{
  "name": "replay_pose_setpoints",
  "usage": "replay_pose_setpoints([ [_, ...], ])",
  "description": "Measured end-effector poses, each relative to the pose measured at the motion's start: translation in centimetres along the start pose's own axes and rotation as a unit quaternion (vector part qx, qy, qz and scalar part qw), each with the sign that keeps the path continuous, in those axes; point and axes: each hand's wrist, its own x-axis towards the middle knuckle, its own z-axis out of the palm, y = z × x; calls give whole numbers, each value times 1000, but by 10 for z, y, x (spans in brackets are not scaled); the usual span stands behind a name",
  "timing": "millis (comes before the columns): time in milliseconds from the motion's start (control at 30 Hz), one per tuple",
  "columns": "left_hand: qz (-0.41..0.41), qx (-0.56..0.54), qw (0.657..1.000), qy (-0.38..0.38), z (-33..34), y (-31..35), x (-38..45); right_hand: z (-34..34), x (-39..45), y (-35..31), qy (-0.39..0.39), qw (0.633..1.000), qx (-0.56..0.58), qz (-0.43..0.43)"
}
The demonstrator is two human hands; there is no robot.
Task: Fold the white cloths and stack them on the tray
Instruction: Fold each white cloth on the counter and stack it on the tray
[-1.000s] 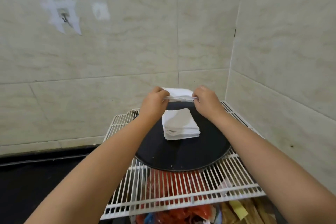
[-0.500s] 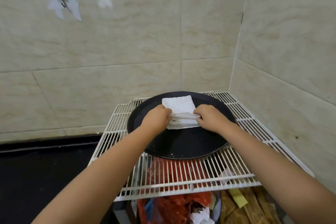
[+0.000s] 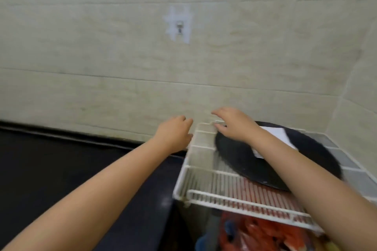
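Head view, blurred: the folded white cloths (image 3: 274, 133) lie flat on the black tray (image 3: 244, 159), partly behind the right forearm, long axis unclear. The tray rests on a wire rack (image 3: 204, 181). Left hand (image 3: 173, 133) and right hand (image 3: 232, 124) hover empty, fingers relaxed

Left hand (image 3: 174, 133): empty, fingers loosely extended, left of the rack's edge. Right hand (image 3: 234, 125): empty, fingers spread, above the tray's far-left rim. Round black tray (image 3: 265, 167): under the right forearm, resting on white wire rack (image 3: 204, 171). Folded white cloths (image 3: 279, 135): on the tray, just right of the right wrist, partly hidden. Red plastic bags (image 3: 265, 234): below the rack. Wall hook (image 3: 179, 26): on tile, above both hands. Blurred throughout.
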Motion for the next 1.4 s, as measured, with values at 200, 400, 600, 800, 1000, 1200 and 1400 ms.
replay_pose_setpoints([
  [200,-206,82,972,80,-63,-171,-138,5,62,-213,33,985,74,-151],
  [400,-390,123,908,93,-84,-304,-292,43,81,-412,-13,962,129,-240],
  [600,-511,128,850,22,-71,-406,-398,101,95,-578,-37,931,143,-334],
  [800,-574,137,807,-25,-48,-527,-452,174,147,-717,-93,912,146,-372],
  [1000,-631,119,766,-31,-64,-684,-466,203,253,-853,-92,892,168,-409],
  [1200,-654,113,748,-19,-68,-809,-480,240,336,-954,-101,884,162,-426],
  [1400,-669,91,737,-45,-35,-944,-506,309,411,-1046,-129,887,109,-431],
])
